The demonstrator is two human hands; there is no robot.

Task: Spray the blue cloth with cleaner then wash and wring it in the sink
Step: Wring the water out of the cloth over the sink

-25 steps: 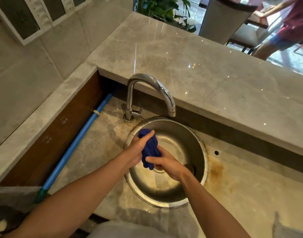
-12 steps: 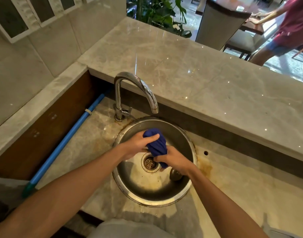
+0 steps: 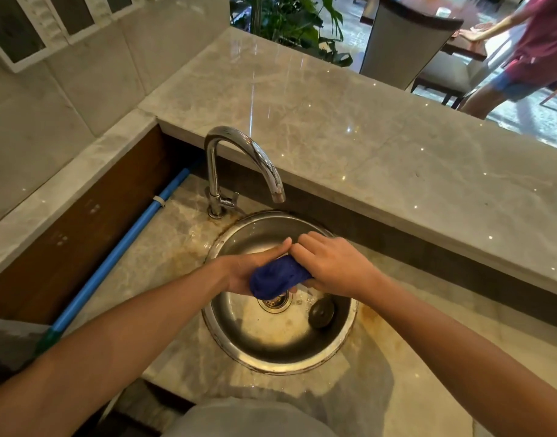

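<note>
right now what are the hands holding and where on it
Both hold the bunched blue cloth over the sink: the left hand cups its left end from beneath, the right hand grips its right end from above.

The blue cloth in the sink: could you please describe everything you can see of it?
The deep blue, soft-looking cloth is bunched into a compact roll, held above the round steel sink over its drain. The left hand cradles it from below while the right hand grips its right end. No water runs from the curved chrome tap.
</note>
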